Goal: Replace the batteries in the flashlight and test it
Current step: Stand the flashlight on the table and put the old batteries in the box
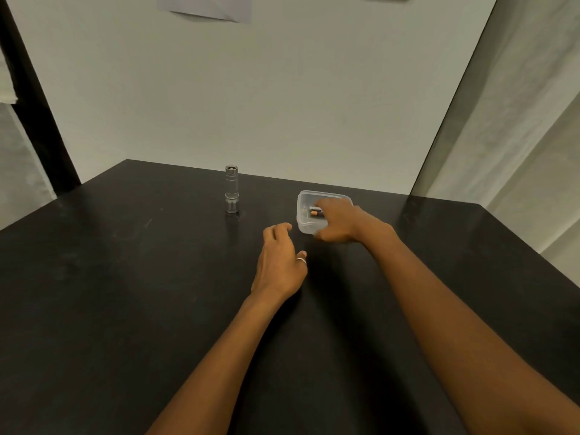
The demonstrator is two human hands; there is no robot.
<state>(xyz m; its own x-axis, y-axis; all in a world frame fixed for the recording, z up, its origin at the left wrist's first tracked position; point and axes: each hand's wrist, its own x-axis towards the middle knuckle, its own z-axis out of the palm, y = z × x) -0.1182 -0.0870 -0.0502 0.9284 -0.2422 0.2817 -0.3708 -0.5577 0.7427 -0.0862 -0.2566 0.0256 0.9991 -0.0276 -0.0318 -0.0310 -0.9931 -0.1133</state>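
A small silver flashlight stands upright on the black table, toward the back left of centre. To its right sits a clear plastic container with orange-and-black batteries inside. My right hand reaches over the container, fingers in it beside the batteries, thumb against the near wall; whether the fingers hold a battery is hidden. My left hand hovers low over the table just left of the container, fingers loosely curled, holding nothing. A ring sits on one finger.
A pale wall rises right behind the table's back edge. A dark post stands at the left and a light curtain hangs at the right. The table's right edge runs diagonally close to my right forearm.
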